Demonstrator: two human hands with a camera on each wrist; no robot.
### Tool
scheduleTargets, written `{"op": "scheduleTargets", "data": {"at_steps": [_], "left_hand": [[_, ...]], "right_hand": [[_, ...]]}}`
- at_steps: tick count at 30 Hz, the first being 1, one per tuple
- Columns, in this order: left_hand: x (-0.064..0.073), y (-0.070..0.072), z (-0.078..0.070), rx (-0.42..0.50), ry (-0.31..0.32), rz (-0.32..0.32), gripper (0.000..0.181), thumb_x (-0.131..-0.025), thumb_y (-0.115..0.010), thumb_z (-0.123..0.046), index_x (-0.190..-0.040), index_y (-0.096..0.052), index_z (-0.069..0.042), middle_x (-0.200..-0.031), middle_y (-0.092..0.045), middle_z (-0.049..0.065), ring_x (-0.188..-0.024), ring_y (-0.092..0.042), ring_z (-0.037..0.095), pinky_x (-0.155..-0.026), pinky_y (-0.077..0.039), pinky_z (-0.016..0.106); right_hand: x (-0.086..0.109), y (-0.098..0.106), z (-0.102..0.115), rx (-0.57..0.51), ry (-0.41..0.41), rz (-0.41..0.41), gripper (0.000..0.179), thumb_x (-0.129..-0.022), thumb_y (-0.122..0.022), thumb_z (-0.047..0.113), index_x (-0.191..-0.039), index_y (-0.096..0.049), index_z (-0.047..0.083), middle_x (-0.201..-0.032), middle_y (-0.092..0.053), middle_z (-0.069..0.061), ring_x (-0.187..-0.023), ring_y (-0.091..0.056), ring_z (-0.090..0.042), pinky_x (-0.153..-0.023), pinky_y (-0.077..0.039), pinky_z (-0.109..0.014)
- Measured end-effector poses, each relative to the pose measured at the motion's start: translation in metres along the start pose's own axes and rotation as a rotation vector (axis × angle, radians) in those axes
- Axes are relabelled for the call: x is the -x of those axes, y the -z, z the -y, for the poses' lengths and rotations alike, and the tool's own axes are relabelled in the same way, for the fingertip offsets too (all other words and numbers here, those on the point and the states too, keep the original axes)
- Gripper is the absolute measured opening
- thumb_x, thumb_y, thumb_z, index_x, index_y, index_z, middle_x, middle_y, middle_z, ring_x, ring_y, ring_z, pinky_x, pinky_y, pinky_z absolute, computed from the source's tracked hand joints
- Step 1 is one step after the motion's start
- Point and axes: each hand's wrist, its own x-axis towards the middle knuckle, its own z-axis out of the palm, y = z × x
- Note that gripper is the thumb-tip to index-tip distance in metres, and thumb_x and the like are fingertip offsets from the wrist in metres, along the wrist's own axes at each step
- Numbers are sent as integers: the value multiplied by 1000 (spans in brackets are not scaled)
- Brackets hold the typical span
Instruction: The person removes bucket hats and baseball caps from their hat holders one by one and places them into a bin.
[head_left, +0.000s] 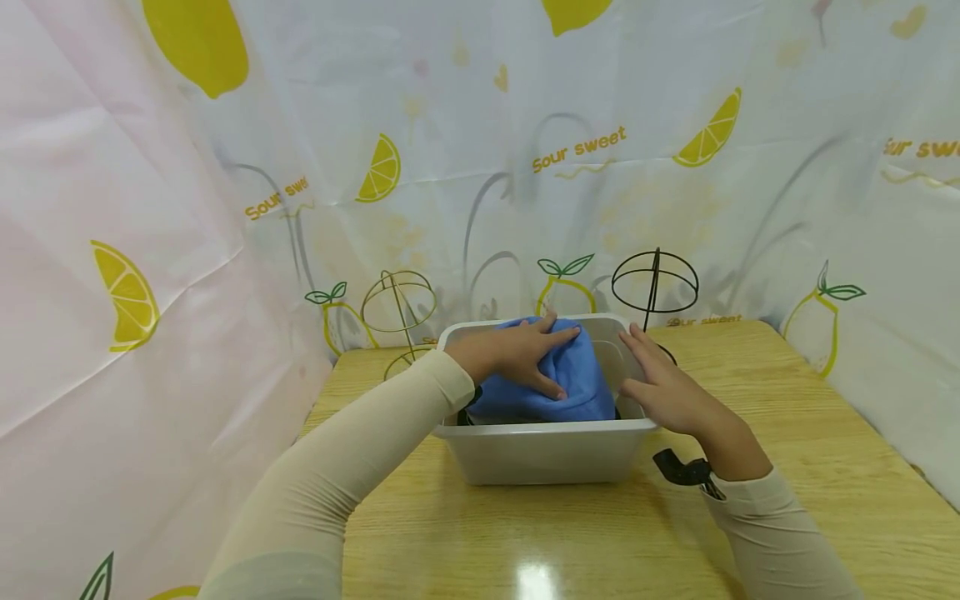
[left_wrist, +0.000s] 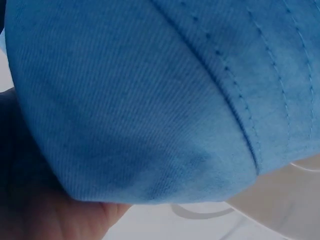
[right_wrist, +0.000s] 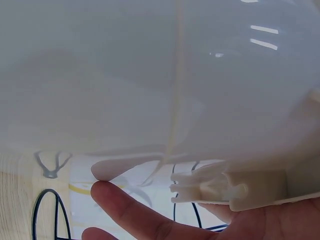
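Note:
A blue stitched cloth hat (head_left: 581,375) sits in a white plastic bin (head_left: 547,454), above dark items mostly hidden under it. My left hand (head_left: 525,354) rests on top of the hat with its fingers spread. Close up in the left wrist view, the hat's twill cloth (left_wrist: 130,100) fills most of the picture, rows of stitching along one side. My right hand (head_left: 667,387) lies against the bin's right rim, fingers extended. In the right wrist view a straight finger (right_wrist: 135,210) touches the bin's glossy outer wall (right_wrist: 100,90), near a moulded rim piece (right_wrist: 255,190).
Behind the bin stand a gold wire hat stand (head_left: 401,304) at the left and a black one (head_left: 655,283) at the right. The wooden table (head_left: 420,542) runs up to a lemon-print curtain (head_left: 450,100). A black strap piece (head_left: 681,467) sticks out from my right wrist.

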Motion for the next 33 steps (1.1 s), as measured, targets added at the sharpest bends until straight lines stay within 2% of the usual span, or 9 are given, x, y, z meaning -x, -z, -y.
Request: {"op": "scheduleTargets", "data": {"at_steps": [4,10,13,24,33], "left_hand": [[0,-4,-2,0,-3,22,105,-89,-71,-66,-167,-7,-38,-175,3,12,-157,-16,47,-125,-26,57],[-6,-24,0,-33,-18,65,106,-88,-70,-68,-168,-7,-36,-175,0,15,-156,-27,37,-124,-30,52],[-8,-29,0,-41,-11,67,105,-89,-70,-68,-168,-8,-36,-175,-3,15,-155,-30,38,-124,-31,52],[-10,-35,-4,-38,15,83,105,-88,-68,-70,-167,-7,-39,-175,-3,14,-154,-23,50,-122,-27,62],[-12,-39,-3,-61,26,107,104,-89,-65,-72,-166,-3,-43,-175,-1,11,-155,-20,50,-124,-25,62]], "right_hand": [[0,0,-1,6,3,-1,77,-102,-49,19,-167,-10,7,-174,10,-12,-159,4,-45,-118,-10,-75],[-1,-1,0,15,3,-9,77,-101,-50,18,-167,-11,6,-175,8,-12,-159,3,-45,-118,-11,-75],[0,-1,1,9,9,-8,77,-101,-51,19,-167,-12,6,-175,7,-13,-159,2,-46,-118,-12,-76],[-1,-1,0,9,2,-14,79,-101,-51,19,-168,-11,9,-175,7,-12,-159,1,-47,-117,-13,-76],[0,1,2,2,6,-10,79,-101,-53,20,-167,-11,7,-175,7,-14,-158,1,-47,-117,-14,-76]]}}
